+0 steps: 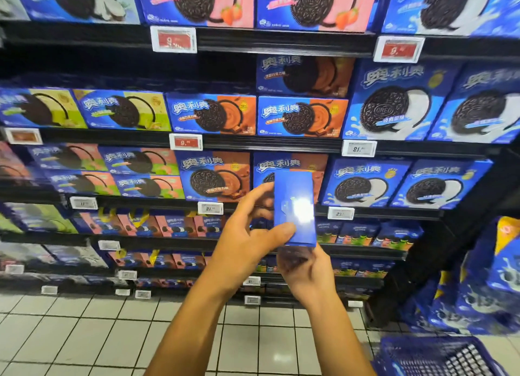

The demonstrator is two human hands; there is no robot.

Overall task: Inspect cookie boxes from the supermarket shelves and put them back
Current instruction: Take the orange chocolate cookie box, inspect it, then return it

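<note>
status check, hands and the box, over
Both hands on blue cookie box: left hand pinching its side, right hand gripping the bottom. Box off shelf, narrow side to camera. Nothing in the way.

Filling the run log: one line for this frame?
phase: inspect | object: blue cookie box, narrow side toward camera | left hand: holds box | right hand: holds box from below | location: before shelves

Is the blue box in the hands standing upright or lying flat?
Upright: the blue box stands on end, narrow face toward the camera, left hand beside it, right hand below.
</note>
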